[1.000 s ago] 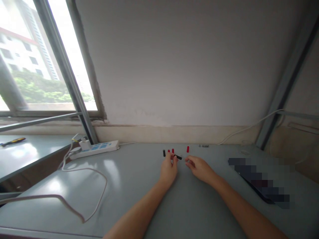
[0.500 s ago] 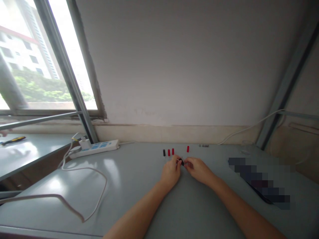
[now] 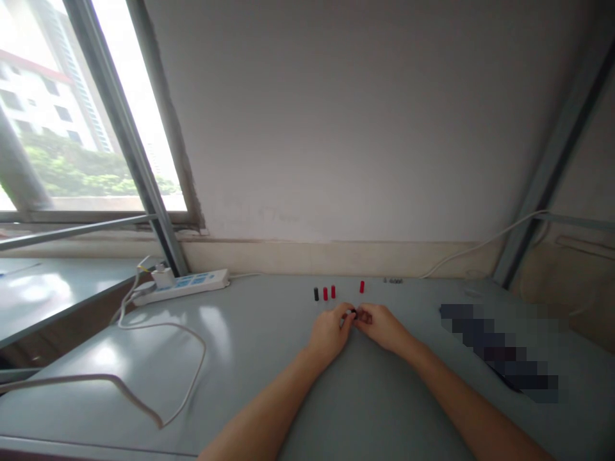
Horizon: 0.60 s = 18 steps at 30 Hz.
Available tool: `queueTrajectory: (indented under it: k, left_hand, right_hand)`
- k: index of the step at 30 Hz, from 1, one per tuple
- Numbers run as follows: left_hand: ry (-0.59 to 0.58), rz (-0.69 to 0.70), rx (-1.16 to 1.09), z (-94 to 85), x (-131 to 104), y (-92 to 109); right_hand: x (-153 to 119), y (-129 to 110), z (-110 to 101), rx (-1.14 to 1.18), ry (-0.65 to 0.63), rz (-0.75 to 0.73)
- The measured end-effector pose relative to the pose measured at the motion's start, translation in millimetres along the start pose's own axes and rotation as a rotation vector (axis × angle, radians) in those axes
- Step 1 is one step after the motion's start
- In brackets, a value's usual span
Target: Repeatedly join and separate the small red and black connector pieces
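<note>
Here we are, and it all comes down to one small black piece (image 3: pixel 354 314), dead centre of our clock, with twelve pointing at the wall (image 3: pixel 346 141)! The left hand (image 3: pixel 331 331) sits at eight o'clock from it, thumb and forefinger pinching the piece, with most of it lost behind the fingers. The right hand (image 3: pixel 383 326) comes in from between three and four, fingers curled, the tips right up against the piece; whether that grip is closed on it, or on something tiny beside it, I cannot tell. The hands nearly meet, forearms running back toward seven and four.

Around ten o'clock, near the left hand, there's a little line-up: a black cylinder (image 3: pixel 316 294) furthest out, then the first red cylinder (image 3: pixel 325 294) and, just beside it, the second red cylinder (image 3: pixel 333 291). Past twelve, a lone red cylinder (image 3: pixel 362 287) stays well apart from that trio. Out at two, close to the wall, a short row of small metal pieces (image 3: pixel 394 281), too small to make out.

Swing round to nine: a white power strip (image 3: pixel 206 282) on the grey table (image 3: pixel 250 378), a plug in it, a pale cable (image 3: pixel 204 349) looping toward eight. Just past three, a dark item (image 3: pixel 502 352) lies blurred into blocks.
</note>
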<state>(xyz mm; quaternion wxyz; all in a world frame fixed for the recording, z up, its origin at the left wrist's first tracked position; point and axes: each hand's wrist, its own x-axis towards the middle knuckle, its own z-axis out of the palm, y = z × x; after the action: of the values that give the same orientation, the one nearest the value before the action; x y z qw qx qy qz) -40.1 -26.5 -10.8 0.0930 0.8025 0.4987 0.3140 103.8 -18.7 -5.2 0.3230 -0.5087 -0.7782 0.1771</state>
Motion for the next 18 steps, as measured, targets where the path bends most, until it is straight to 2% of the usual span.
queueTrajectory:
  k: [5, 12, 18]
  left_hand:
    - [0.028, -0.058, -0.079, 0.9, -0.1, 0.8]
    - [-0.031, -0.05, -0.116, 1.2, -1.0, 2.9]
    - [-0.039, -0.057, -0.105, 0.1, -1.8, 5.3]
  right_hand:
    - [4.4, 3.8, -7.4, -0.094, 0.03, 0.052]
    - [23.1, 18.4, -22.0, -0.267, 0.105, 0.139]
    - [41.0, 24.3, -20.4, -0.328, 0.096, 0.202]
